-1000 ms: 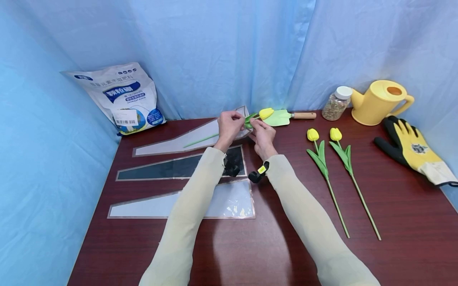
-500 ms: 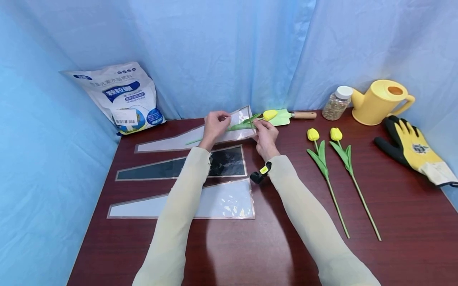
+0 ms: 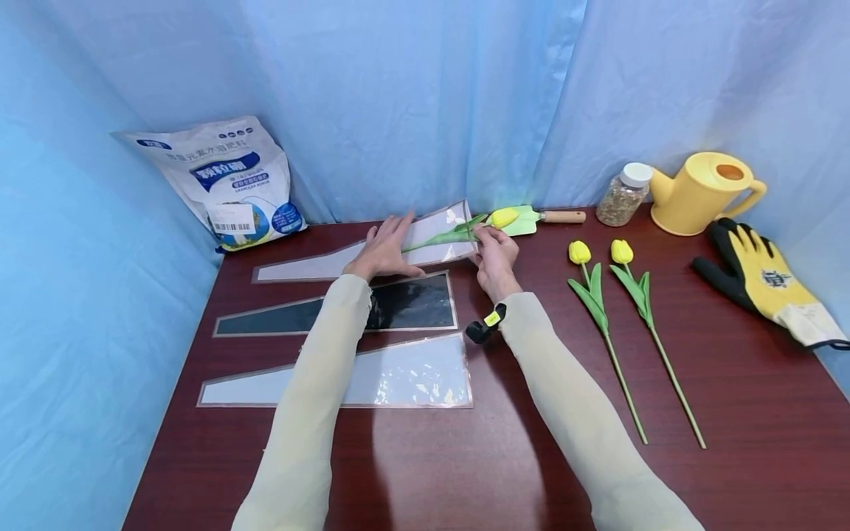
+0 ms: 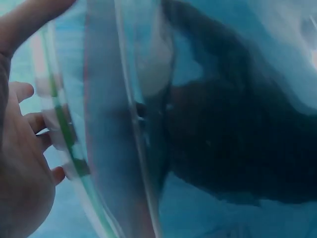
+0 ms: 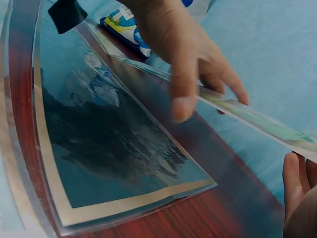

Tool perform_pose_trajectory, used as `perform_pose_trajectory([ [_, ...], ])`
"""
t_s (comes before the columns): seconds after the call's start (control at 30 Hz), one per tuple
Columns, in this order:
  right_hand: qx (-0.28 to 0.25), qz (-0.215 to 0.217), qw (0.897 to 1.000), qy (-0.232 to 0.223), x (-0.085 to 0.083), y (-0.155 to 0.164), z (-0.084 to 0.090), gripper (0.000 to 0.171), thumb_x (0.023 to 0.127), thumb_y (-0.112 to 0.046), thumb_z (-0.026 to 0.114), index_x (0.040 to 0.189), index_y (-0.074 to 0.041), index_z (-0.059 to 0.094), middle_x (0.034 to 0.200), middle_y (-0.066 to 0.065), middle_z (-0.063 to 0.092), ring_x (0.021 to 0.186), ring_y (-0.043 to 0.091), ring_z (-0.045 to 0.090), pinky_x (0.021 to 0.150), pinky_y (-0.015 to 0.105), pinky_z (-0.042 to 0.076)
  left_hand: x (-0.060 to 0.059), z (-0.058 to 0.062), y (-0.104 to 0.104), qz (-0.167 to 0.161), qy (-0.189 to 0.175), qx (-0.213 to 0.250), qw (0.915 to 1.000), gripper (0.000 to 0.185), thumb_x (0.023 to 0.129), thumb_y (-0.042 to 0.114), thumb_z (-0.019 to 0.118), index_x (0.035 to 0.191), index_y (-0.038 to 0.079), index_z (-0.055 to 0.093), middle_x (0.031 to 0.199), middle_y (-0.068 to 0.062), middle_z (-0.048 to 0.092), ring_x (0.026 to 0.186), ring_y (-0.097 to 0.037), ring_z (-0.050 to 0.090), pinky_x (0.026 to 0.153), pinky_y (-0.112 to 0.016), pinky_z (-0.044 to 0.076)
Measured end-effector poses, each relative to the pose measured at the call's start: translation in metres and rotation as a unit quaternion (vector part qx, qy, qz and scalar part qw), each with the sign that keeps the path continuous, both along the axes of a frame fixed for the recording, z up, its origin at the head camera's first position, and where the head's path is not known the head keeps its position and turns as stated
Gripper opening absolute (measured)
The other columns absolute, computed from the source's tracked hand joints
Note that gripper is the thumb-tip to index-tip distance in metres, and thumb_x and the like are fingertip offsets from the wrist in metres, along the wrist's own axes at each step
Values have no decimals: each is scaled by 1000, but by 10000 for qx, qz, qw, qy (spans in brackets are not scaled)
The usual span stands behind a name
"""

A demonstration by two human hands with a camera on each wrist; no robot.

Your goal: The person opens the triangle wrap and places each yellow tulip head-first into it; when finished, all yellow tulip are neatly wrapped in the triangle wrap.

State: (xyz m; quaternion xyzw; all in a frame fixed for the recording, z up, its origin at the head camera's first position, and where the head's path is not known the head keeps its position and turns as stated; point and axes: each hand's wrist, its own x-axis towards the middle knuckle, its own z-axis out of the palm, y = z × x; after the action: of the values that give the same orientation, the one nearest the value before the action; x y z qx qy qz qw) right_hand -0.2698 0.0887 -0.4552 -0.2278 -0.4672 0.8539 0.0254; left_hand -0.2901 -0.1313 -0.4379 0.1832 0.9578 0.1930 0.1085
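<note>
In the head view a yellow tulip (image 3: 503, 217) with green leaves lies along the far white tapered flower sleeve (image 3: 299, 268), its head past the wide end. My right hand (image 3: 495, 259) pinches the sleeve's wide end and the tulip just below the bloom. With fingers spread, my left hand (image 3: 384, 251) lies over the sleeve's middle and covers the lower stem. The right wrist view shows the sleeve edge-on, raised over the table at that end, with my left hand (image 5: 185, 57) beside it. The left wrist view is blurred; a green stem (image 4: 64, 126) shows by the fingers.
A dark sleeve (image 3: 418, 304) and another white sleeve (image 3: 405, 372) lie nearer. Behind the bloom is a green trowel (image 3: 524, 219). Two tulips (image 3: 614, 354), a jar (image 3: 623, 195), a yellow watering can (image 3: 704, 195) and a glove (image 3: 770, 280) are right; a fertilizer bag (image 3: 226, 184) stands left.
My left hand has left the wide end, moved left along the sleeve and spread its fingers. The tulip has shifted slightly right and downward; my right hand keeps its pinch.
</note>
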Motion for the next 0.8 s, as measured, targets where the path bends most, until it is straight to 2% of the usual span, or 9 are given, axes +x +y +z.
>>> perform_pose_trajectory([
  [0.07, -46, -12, 10000, 51, 0, 1, 0, 8, 93, -13, 70, 89, -14, 63, 81, -4, 64, 62, 5, 61, 52, 21, 49, -1, -2, -1, -21, 6, -131, 9999, 123, 74, 50, 84, 163, 19, 5, 167, -11, 20, 157, -32, 12, 126, -59, 7],
  [0.2, 24, -21, 10000, 84, 0, 3, 1, 9, 94, -15, 69, 89, -15, 61, 79, -5, 63, 62, 5, 60, 53, 21, 48, -2, -5, -1, 48, 163, -283, 9995, 113, 78, 39, 82, 162, 18, 11, 158, -15, 33, 151, -32, 25, 126, -56, 11],
  [0.4, 45, 48, 10000, -45, 0, 6, 1, 11, 93, -16, 70, 89, -15, 60, 81, -5, 59, 57, 5, 49, 50, 21, 42, -3, -7, 0, 104, 336, -182, 9992, 99, 80, 28, 76, 160, 15, 20, 144, -16, 43, 133, -33, 38, 120, -50, 27],
  [0.5, -42, 200, 9998, -60, -1, 10, 0, 11, 94, -15, 69, 90, -15, 58, 82, -4, 60, 58, 5, 55, 50, 21, 45, -3, -9, 0, 102, 333, -45, 9994, 95, 79, 26, 74, 159, 15, 24, 140, -16, 45, 125, -32, 40, 112, -48, 34],
  [0.63, -217, 398, 9990, 17, -3, 19, 0, 13, 95, -14, 68, 98, -15, 55, 78, -4, 67, 60, 7, 66, 50, 21, 51, -4, -10, -2, 113, 305, 75, 9994, 92, 79, 26, 72, 158, 16, 26, 139, -16, 45, 122, -31, 39, 106, -47, 35],
  [0.8, -187, 471, 9987, 110, -5, 36, 4, 19, 97, -20, 64, 110, -16, 51, 98, 3, 64, 74, 16, 73, 61, 25, 60, -3, -9, -5, 151, 270, 143, 9994, 88, 80, 26, 70, 157, 16, 28, 140, -16, 45, 124, -31, 39, 108, -48, 35],
])
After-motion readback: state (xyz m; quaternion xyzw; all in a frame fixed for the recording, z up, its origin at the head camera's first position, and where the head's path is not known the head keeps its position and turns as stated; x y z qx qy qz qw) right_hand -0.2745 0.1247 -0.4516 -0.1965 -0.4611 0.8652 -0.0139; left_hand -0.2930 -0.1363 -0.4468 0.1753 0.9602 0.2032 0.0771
